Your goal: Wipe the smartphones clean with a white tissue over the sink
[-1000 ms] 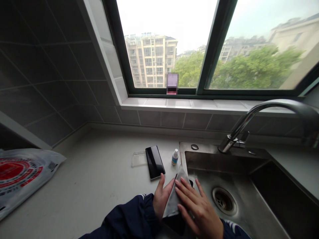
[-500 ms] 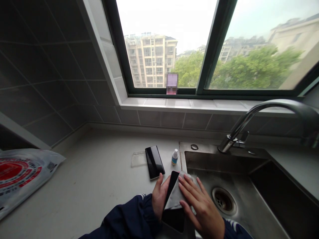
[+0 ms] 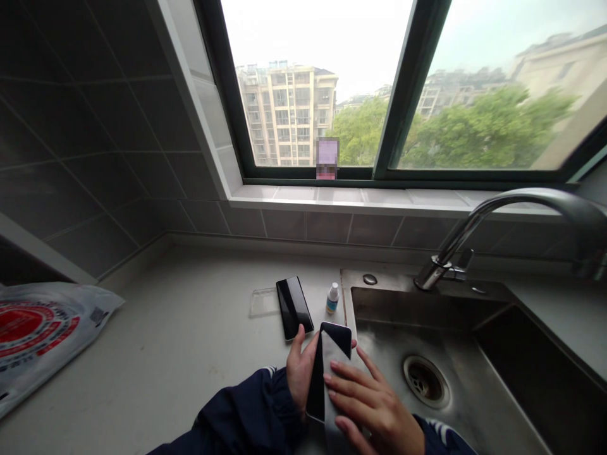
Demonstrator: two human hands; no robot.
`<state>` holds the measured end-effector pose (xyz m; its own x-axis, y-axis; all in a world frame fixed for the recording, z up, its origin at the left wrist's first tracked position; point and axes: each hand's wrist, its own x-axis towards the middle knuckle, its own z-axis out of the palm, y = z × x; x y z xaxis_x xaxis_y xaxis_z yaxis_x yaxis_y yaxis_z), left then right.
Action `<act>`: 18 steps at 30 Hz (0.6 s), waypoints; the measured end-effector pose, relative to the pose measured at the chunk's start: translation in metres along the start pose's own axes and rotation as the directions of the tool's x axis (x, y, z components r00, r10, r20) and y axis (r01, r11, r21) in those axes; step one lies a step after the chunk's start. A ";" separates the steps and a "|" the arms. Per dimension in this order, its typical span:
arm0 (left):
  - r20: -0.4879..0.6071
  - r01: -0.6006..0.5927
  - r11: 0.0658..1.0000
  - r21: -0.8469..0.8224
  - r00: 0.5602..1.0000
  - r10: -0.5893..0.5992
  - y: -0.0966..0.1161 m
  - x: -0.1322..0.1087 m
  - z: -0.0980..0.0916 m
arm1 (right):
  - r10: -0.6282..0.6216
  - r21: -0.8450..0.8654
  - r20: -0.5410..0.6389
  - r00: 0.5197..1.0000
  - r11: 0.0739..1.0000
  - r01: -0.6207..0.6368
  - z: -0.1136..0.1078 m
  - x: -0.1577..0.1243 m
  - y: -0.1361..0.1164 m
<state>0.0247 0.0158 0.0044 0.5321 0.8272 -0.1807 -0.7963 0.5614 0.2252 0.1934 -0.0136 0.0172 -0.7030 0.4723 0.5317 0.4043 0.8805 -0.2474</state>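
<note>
Left hand [image 3: 300,373]: grip clenched on the long edge of a black smartphone [image 3: 315,395], fingers curled around behind it, the top end tilted toward the window. The phone is held at the left rim of the stainless steel sink [image 3: 427,303]; I can't tell whether it touches the rim.

Right hand [image 3: 374,407]: fingers spread flat, grip pressing a grey microfibre cloth [image 3: 337,354] onto the phone's face. The cloth covers most of the screen and hangs past the lower end. A glossy black corner of the screen shows at the top.

Nearby on the worktop [image 3: 190,303]: a second black smartphone [image 3: 294,308] lies face up, just left of my left hand. A clear phone case [image 3: 263,303] lies beside it. A small white-capped dropper bottle [image 3: 332,298] stands upright between that phone and the sink.

Further off: a plastic bag with red print [image 3: 42,328] lies at the far left, the sink drain [image 3: 425,381] sits below my right hand, and a chrome faucet [image 3: 453,246] curves over the sink. Dark sleeves with white stripes [image 3: 246,411] run into view at the bottom.
</note>
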 end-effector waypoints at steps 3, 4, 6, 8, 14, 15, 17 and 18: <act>-0.011 0.002 1.000 0.017 1.000 -0.002 0.000 0.000 -0.001 | -0.003 -0.027 0.040 0.999 1.000 0.004 0.002 -0.001 0.001; -0.003 0.003 1.000 0.024 1.000 -0.003 0.001 0.000 -0.001 | -0.001 -0.050 0.060 0.998 0.999 0.004 0.002 -0.001 0.001; 0.024 0.005 0.999 0.037 1.000 -0.006 0.001 0.000 -0.001 | 0.013 -0.105 0.101 0.995 0.994 -0.002 0.003 -0.001 0.003; 0.056 0.007 0.999 0.050 0.998 -0.010 0.001 0.000 0.000 | 0.036 -0.158 0.131 0.991 0.987 -0.015 0.003 -0.003 0.006; 0.132 0.017 0.994 0.111 0.991 -0.031 -0.004 0.000 -0.003 | 0.169 -0.266 0.095 0.981 0.954 -0.138 0.006 -0.007 0.014; 0.140 0.016 0.992 0.123 0.990 -0.033 -0.005 0.000 -0.004 | 0.189 -0.277 0.090 0.978 0.948 -0.157 0.006 -0.008 0.015; 0.143 0.006 0.990 0.141 0.989 -0.026 -0.007 -0.001 -0.007 | 0.220 -0.293 0.088 0.972 0.938 -0.186 0.007 -0.008 0.015; 0.140 0.000 0.989 0.147 0.990 -0.021 -0.008 -0.001 -0.008 | 0.232 -0.298 0.090 0.969 0.934 -0.196 0.008 -0.008 0.014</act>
<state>0.0280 0.0105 -0.0044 0.5834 0.8107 -0.0492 -0.7456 0.5587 0.3632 0.2003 -0.0048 0.0029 -0.6398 0.6650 0.3852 0.6897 0.7180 -0.0938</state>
